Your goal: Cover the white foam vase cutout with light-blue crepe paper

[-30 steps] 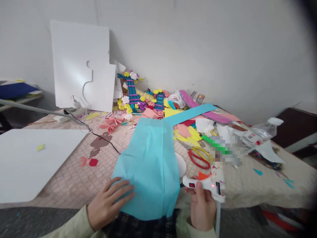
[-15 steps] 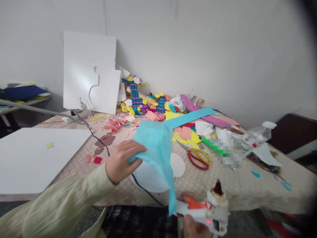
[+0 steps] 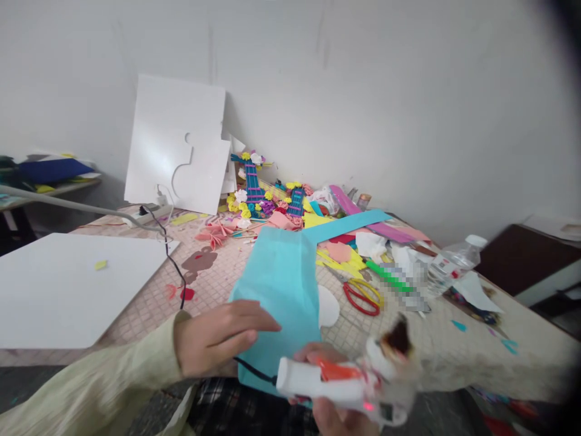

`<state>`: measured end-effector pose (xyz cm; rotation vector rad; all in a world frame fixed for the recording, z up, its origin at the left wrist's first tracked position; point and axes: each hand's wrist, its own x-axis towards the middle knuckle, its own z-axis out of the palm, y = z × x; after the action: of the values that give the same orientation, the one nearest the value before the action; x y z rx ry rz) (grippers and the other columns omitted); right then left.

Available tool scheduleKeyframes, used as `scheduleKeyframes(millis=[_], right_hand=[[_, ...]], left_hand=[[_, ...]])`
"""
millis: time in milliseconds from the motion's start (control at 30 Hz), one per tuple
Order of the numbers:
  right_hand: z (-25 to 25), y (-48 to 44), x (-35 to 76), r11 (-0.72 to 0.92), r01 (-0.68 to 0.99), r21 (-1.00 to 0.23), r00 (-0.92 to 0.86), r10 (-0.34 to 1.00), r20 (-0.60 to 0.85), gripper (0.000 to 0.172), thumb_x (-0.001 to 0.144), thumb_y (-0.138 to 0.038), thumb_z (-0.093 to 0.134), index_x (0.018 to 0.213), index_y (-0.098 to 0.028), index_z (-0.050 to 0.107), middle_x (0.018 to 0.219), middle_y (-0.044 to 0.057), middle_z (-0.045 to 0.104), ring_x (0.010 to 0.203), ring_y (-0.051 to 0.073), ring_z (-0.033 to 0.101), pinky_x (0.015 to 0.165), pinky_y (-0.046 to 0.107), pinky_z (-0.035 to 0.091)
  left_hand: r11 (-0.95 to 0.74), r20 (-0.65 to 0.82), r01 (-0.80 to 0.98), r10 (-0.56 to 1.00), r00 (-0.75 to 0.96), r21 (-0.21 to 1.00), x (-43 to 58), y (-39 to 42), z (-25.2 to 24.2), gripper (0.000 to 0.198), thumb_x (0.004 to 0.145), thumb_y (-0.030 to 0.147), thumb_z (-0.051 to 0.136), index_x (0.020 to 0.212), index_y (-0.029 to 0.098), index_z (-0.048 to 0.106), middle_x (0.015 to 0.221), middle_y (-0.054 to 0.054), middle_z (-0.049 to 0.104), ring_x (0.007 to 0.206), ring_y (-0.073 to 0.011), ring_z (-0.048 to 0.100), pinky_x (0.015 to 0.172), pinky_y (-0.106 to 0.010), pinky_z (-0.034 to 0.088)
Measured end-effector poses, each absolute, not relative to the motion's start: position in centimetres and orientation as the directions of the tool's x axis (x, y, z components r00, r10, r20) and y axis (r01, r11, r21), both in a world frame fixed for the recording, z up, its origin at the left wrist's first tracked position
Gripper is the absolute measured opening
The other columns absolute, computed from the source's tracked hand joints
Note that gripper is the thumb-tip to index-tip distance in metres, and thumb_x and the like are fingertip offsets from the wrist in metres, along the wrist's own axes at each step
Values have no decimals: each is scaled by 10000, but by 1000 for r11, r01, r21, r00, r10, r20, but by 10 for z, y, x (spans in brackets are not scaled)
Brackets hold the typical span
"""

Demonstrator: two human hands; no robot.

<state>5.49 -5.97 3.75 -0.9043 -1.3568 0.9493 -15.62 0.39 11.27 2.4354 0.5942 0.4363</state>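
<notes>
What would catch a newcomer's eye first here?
Probably the bright turquoise, papery sheet spread at the centre, beneath the left hand. By its near end, the right hand grips a white plastic glue gun with an orange trigger. Behind, a large, flat white board leans against the pale wall.

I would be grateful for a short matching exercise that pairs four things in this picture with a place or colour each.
Things:
1. glue gun
2. scissors
3. bottle
4. board with a curved cut

Places and colours:
A. see-through
B. propped up near the wall
C. held in the right hand
D. red and yellow handles

Right pairs: 1-C, 2-D, 3-A, 4-B
</notes>
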Motion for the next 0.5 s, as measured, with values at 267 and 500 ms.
scheduleKeyframes(millis=[267,500], right_hand=[[103,-37,5,34,-391,-920,-248,959,140,215,745,-336,613,866,-165,567,676,18,639,580,123,584,573,251,486],[132,-20,18,12,-194,-981,-505,856,111,210,819,-331,518,951,-173,558,841,23,623,797,122,590,724,239,469]], left_hand=[[-381,86,328,755,650,864,-162,-30,107,195,827,350,457,880,181,538,707,1,517,598,-92,432,550,-172,386],[-46,-64,167,799,597,985,-162,-22,118,322,799,429,484,1028,203,462,637,43,410,463,-59,396,416,-160,380]])
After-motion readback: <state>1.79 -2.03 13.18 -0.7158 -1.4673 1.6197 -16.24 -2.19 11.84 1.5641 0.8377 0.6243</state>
